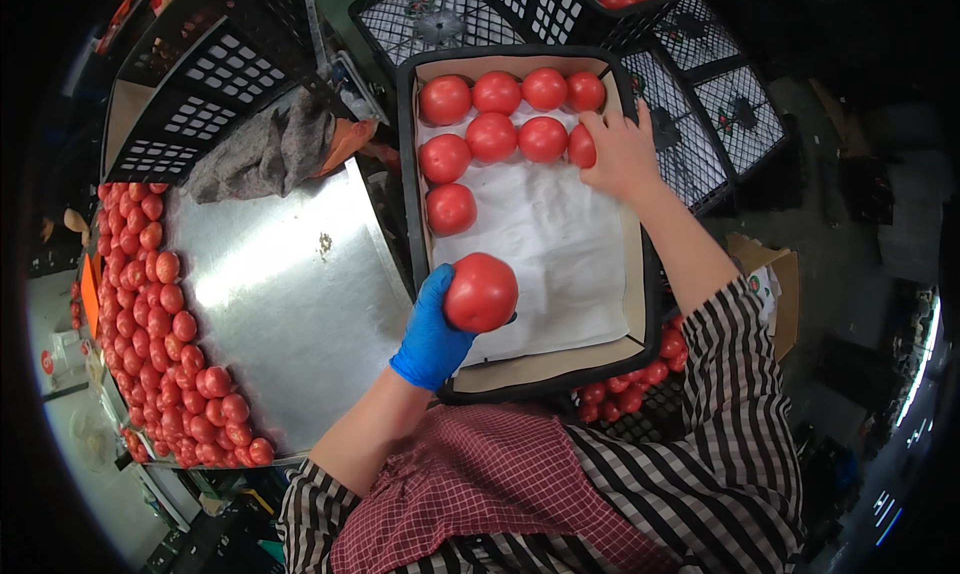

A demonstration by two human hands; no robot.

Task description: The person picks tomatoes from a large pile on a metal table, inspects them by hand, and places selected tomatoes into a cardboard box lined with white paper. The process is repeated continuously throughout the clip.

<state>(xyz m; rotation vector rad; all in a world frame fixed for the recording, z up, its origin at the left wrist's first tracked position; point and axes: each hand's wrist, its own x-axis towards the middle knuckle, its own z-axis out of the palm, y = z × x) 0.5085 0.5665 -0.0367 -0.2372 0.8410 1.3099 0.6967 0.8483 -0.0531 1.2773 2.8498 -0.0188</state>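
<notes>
A blue glove covers my left hand (433, 335), which grips a large red tomato (481, 292) above the near left part of a black plastic crate (411, 221). Bare fingers of my right hand (619, 152) rest around another tomato (581, 146) at the right end of the second row. The crate has cardboard along its sides and white paper (551, 251) on its bottom. A full row of tomatoes (495, 92) lies along the far wall, with a second row just below it. One more tomato (451, 208) sits by the left wall, starting a third row.
Left of the crate, a metal table (292, 296) bears a heap of tomatoes (161, 341), a grey cloth (270, 150) and an upright black crate panel (202, 97). Covered crates (675, 123) stand beyond and to the right. A lower crate of tomatoes (630, 386) is partly hidden beneath.
</notes>
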